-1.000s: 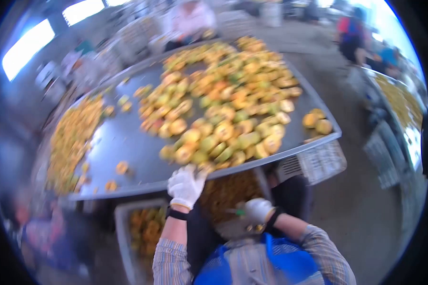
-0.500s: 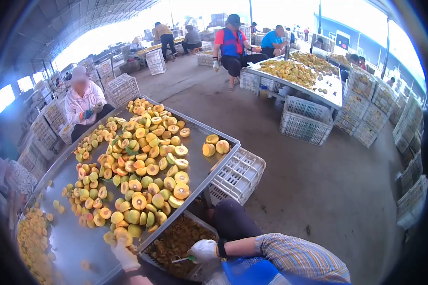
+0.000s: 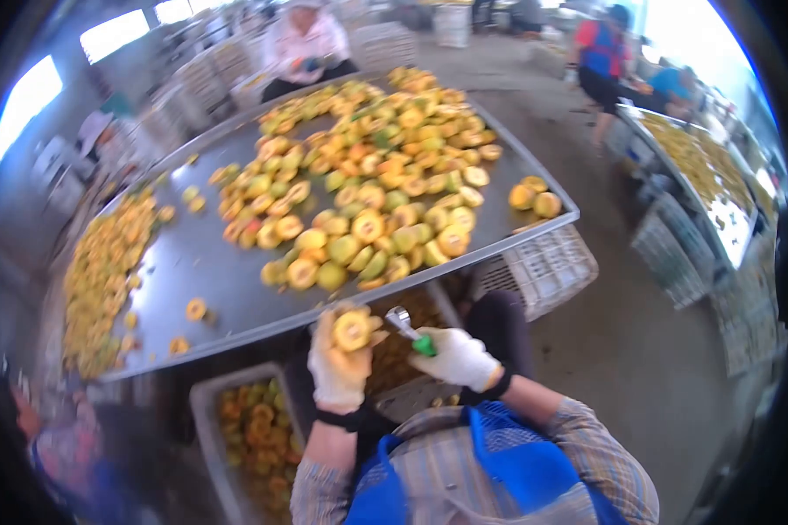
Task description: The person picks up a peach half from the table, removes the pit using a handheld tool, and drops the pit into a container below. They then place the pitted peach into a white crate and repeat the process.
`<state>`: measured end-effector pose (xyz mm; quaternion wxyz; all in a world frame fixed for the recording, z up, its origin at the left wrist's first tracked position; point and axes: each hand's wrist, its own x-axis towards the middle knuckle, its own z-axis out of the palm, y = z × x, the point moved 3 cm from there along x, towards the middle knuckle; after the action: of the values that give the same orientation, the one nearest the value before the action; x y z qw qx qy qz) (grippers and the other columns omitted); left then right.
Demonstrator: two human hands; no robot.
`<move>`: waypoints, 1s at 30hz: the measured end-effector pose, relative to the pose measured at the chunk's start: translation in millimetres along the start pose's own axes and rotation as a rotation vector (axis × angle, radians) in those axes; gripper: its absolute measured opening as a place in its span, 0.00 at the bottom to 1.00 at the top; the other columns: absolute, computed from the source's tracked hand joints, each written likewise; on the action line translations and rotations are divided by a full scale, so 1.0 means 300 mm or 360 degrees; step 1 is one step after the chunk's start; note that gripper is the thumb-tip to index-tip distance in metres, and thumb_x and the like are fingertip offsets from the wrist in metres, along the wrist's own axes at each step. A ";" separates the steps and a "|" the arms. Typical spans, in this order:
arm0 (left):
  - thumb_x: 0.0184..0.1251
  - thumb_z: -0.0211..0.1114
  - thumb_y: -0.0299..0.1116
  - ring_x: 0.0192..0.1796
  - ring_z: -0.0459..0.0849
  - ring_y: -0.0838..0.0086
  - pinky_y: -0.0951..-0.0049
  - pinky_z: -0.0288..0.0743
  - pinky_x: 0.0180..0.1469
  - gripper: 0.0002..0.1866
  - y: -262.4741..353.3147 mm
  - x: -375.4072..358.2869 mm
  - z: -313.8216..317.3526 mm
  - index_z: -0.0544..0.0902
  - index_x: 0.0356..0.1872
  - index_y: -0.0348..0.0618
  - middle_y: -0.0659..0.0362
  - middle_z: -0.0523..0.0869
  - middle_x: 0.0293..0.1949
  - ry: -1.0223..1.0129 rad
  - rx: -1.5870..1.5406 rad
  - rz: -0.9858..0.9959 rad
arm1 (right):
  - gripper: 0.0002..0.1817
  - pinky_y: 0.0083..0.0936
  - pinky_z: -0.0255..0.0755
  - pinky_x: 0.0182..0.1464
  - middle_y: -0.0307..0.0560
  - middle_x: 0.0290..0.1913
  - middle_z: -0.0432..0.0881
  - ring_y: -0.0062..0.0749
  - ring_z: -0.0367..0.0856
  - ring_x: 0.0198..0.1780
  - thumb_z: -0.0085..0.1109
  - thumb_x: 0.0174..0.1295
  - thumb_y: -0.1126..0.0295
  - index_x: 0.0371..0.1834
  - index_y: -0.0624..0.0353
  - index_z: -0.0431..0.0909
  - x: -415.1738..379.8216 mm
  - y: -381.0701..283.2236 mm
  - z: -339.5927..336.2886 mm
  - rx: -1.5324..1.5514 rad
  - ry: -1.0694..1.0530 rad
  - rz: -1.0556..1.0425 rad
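In my gloved left hand is a yellow peach half, its cut face turned up and the pit area showing in the middle. My gloved right hand grips a pitting spoon with a green handle. The spoon's metal head points toward the peach half, a small gap apart from it. Just beyond both hands, a heap of halved peaches covers much of the metal table. Below the hands, a crate partly hidden by them holds brownish scraps.
A crate of peach pieces stands at lower left. Another peach pile lies at the table's left end. A white crate sits under the right corner. People sit across the table, at its left and at lower left.
The view has swung left and down. My left hand has come off the table's edge with a peach half and is now near my right hand, which still holds the pitting spoon.
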<state>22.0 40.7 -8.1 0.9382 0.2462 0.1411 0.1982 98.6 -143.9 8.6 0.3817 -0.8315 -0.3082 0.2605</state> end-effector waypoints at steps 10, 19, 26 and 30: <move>0.80 0.52 0.49 0.49 0.85 0.55 0.53 0.82 0.55 0.24 -0.090 -0.077 0.095 0.78 0.57 0.35 0.46 0.83 0.49 -0.0096 0.0004 -0.0036 | 0.22 0.43 0.80 0.34 0.53 0.30 0.86 0.51 0.86 0.32 0.64 0.57 0.61 0.56 0.51 0.80 -0.037 -0.055 -0.016 -0.0560 0.0109 -0.0374; 0.80 0.53 0.51 0.48 0.85 0.58 0.57 0.81 0.53 0.24 -0.133 -0.104 0.101 0.80 0.55 0.37 0.49 0.84 0.49 0.0083 0.0205 0.0105 | 0.21 0.38 0.80 0.28 0.48 0.24 0.84 0.46 0.86 0.26 0.67 0.55 0.62 0.53 0.51 0.82 -0.037 -0.027 -0.019 -0.0721 0.0241 -0.0502; 0.79 0.53 0.49 0.41 0.85 0.59 0.60 0.80 0.47 0.22 -0.172 -0.120 0.094 0.81 0.51 0.39 0.50 0.85 0.43 0.0218 0.0072 0.0004 | 0.13 0.42 0.79 0.34 0.52 0.27 0.84 0.50 0.85 0.30 0.66 0.55 0.63 0.43 0.53 0.84 -0.010 0.053 0.025 -0.0553 0.0028 -0.0485; 0.79 0.56 0.46 0.41 0.85 0.63 0.62 0.81 0.48 0.20 -0.176 -0.119 0.081 0.82 0.48 0.35 0.51 0.85 0.39 0.0188 0.0215 0.0061 | 0.10 0.39 0.78 0.34 0.50 0.25 0.84 0.47 0.85 0.29 0.68 0.53 0.63 0.37 0.54 0.85 0.001 0.077 0.046 -0.0685 -0.0220 -0.0408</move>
<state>15.2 -27.1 -9.1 0.9055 0.2994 0.2046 0.2204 96.9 -149.1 -17.7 0.2040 -0.8280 -0.4848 0.1946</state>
